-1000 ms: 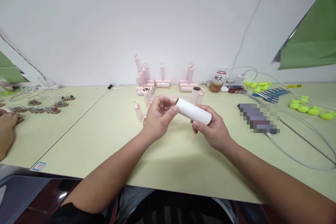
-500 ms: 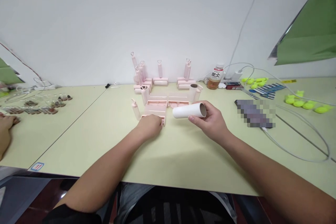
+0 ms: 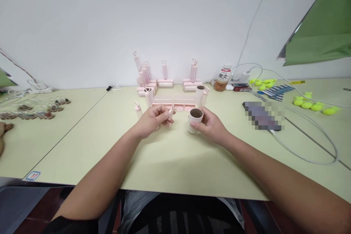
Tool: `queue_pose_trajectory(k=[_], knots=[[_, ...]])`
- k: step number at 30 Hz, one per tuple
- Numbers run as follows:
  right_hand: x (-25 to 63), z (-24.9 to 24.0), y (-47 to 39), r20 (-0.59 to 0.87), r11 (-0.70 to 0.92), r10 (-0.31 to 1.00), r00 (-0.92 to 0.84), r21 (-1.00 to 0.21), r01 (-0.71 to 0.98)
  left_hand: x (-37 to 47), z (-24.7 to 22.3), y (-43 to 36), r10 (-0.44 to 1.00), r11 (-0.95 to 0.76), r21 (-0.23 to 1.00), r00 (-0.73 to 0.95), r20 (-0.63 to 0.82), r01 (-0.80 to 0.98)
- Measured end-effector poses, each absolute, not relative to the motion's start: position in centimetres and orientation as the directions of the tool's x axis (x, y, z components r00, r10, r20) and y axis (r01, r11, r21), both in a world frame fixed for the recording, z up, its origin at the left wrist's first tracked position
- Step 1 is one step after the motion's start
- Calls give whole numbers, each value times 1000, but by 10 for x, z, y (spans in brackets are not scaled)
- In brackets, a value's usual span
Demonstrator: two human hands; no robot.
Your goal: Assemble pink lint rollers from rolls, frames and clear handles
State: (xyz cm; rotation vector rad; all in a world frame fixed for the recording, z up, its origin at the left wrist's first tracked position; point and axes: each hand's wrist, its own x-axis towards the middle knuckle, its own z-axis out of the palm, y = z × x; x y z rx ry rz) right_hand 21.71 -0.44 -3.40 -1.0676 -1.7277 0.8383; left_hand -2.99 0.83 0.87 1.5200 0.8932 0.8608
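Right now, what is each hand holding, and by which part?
Right hand: white cylindrical roll, by its side near the open upper end. Left hand: small pale-pink piece, at the fingertips; held part unclear.

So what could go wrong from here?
The left hand has only the fingers on the small pink piece, so it might slip and drop. The right hand, holding the white tube, is near the upright tube and could knock it over. The right forearm might also catch the cable and tug the phone.
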Motion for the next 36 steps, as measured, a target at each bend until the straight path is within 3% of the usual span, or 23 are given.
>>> queue_pose_trajectory(k=[3, 7, 11, 17, 27, 36], knots=[[217, -32, -8, 318, 405, 901, -295, -860, 311, -13, 0, 9, 935, 80, 972, 354, 3, -220], [216, -29, -13, 292, 456, 866, -406, -794, 401, -5, -8, 12, 953, 174, 915, 295, -64, -364], [213, -25, -15, 253, 465, 854, -454, -763, 449, -2, -12, 9, 959, 142, 936, 277, -50, -322], [212, -24, -16, 243, 461, 861, -446, -744, 484, 4, -17, 3, 945, -17, 977, 317, 85, -211], [210, -25, -17, 280, 498, 839, -466, -742, 449, 4, -19, -1, 857, -40, 973, 493, 151, -228], [210, -25, -18, 294, 500, 828, -477, -772, 392, 7, -24, -1, 844, -78, 965, 499, 197, -250]])
